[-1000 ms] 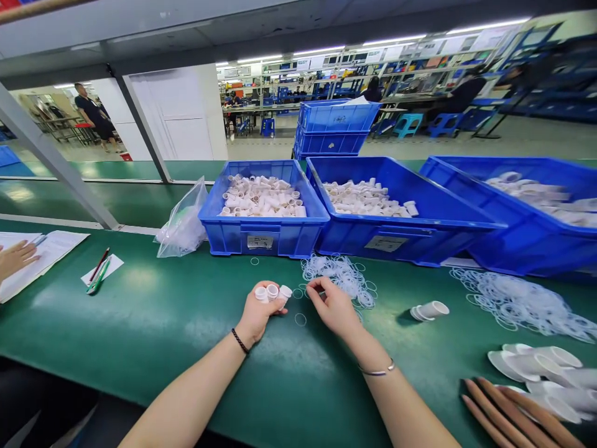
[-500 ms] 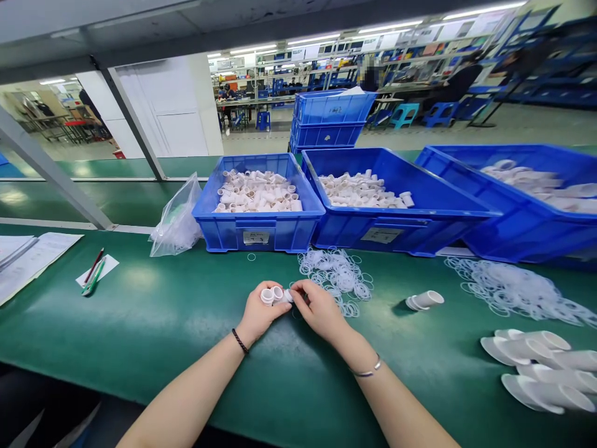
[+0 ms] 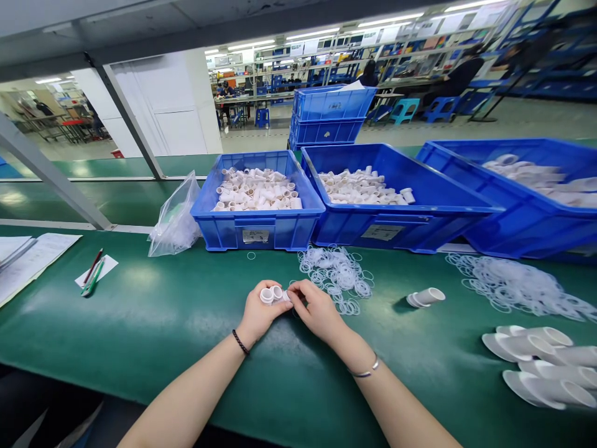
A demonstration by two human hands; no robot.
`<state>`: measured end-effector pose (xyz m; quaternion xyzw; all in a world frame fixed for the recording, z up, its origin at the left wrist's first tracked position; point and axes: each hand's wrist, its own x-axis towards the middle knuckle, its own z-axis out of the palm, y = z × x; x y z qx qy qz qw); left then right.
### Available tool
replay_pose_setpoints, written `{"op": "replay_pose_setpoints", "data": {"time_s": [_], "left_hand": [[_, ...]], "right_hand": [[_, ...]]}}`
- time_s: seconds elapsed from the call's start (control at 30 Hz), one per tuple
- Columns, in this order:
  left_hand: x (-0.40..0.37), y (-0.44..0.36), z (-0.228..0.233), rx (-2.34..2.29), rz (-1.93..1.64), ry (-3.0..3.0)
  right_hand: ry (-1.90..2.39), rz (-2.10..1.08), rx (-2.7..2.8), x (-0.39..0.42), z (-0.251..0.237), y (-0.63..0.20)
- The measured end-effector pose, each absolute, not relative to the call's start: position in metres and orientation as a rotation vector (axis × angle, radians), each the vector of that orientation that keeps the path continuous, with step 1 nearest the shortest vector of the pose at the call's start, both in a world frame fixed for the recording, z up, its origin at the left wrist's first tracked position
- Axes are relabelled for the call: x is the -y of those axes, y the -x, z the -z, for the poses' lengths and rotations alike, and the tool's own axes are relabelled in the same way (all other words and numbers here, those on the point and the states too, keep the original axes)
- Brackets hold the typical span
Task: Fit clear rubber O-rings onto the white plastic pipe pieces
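My left hand (image 3: 257, 314) grips a small bunch of short white plastic tubes (image 3: 272, 293), open ends up, just above the green table (image 3: 153, 317). My right hand (image 3: 317, 309) meets it from the right, fingertips pinched at the rightmost tube; whether a ring is between them is too small to tell. A heap of thin white rubber rings (image 3: 336, 276) lies just beyond my right hand. One flanged white tube (image 3: 426, 297) lies on its side further right.
Three blue bins (image 3: 257, 231) (image 3: 420, 218) (image 3: 527, 224) of white tubes line the back. A second ring heap (image 3: 517, 287) and larger flanged tubes (image 3: 545, 364) lie right. A plastic bag (image 3: 176, 221), pens (image 3: 93, 274) and papers (image 3: 28, 261) lie left. People work in the background.
My right hand came left from the ring heap and joined my left hand at the tubes. Another person's hand at the far left edge and the brown sticks at lower right are out of view.
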<state>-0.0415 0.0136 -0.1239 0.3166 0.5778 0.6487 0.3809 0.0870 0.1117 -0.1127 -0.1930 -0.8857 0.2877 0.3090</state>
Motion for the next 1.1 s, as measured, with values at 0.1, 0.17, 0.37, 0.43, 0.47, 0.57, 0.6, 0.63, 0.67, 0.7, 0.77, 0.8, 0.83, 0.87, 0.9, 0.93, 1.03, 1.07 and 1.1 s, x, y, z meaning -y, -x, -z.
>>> {"op": "replay_pose_setpoints", "data": {"time_s": [0.1,0.17,0.37,0.43,0.47,0.57,0.6,0.63,0.67,0.7,0.77,0.8,0.83,0.87,0.9,0.93,1.03,1.07,1.1], "left_hand": [[-0.013,0.042,0.124,-1.498,-1.645,-0.835],[-0.013,0.042,0.122,-1.508,-1.632,-0.856],[-0.01,0.045,0.116,-1.541,-1.54,-0.975],[-0.009,0.046,0.113,-1.57,-1.494,-1.041],[-0.009,0.046,0.112,-1.58,-1.475,-1.076],[-0.008,0.047,0.109,-1.581,-1.45,-1.129],[-0.007,0.047,0.109,-1.571,-1.452,-1.128],[-0.007,0.046,0.109,-1.559,-1.456,-1.125],[-0.007,0.046,0.109,-1.549,-1.459,-1.128],[-0.006,0.045,0.109,-1.543,-1.465,-1.137],[-0.005,0.043,0.108,-1.542,-1.482,-1.171],[-0.004,0.042,0.108,-1.538,-1.5,-1.178],[-0.004,0.042,0.108,-1.523,-1.524,-1.17],[-0.004,0.041,0.109,-1.498,-1.553,-1.147],[-0.004,0.041,0.109,-1.464,-1.587,-1.11],[-0.004,0.041,0.11,-1.426,-1.63,-1.065],[-0.007,0.042,0.112,-1.295,-1.767,-0.915],[-0.008,0.041,0.112,-1.244,-1.791,-0.861],[-0.009,0.041,0.111,-1.194,-1.805,-0.801]], "right_hand": [[0.501,-0.791,2.339,-0.111,0.112,-0.087],[0.51,-0.836,2.33,-0.112,0.111,-0.087],[0.542,-0.99,2.3,-0.116,0.111,-0.087],[0.559,-1.035,2.287,-0.118,0.114,-0.087],[0.576,-1.072,2.274,-0.118,0.115,-0.086],[0.66,-1.278,2.178,-0.12,0.119,-0.085],[0.682,-1.384,2.122,-0.121,0.119,-0.085],[0.7,-1.508,2.053,-0.122,0.119,-0.085],[0.716,-1.644,1.976,-0.122,0.118,-0.085],[0.733,-1.791,1.893,-0.123,0.116,-0.085],[0.761,-2.072,1.717,-0.124,0.111,-0.087],[0.761,-2.189,1.635,-0.124,0.108,-0.089],[0.745,-2.28,1.561,-0.123,0.105,-0.09],[0.716,-2.344,1.494,-0.122,0.102,-0.09],[0.683,-2.383,1.438,-0.12,0.1,-0.09],[0.655,-2.402,1.396,-0.118,0.099,-0.089],[0.615,-2.401,1.329,-0.111,0.099,-0.084],[0.608,-2.395,1.318,-0.108,0.1,-0.082],[0.601,-2.386,1.309,-0.105,0.101,-0.079]]}}
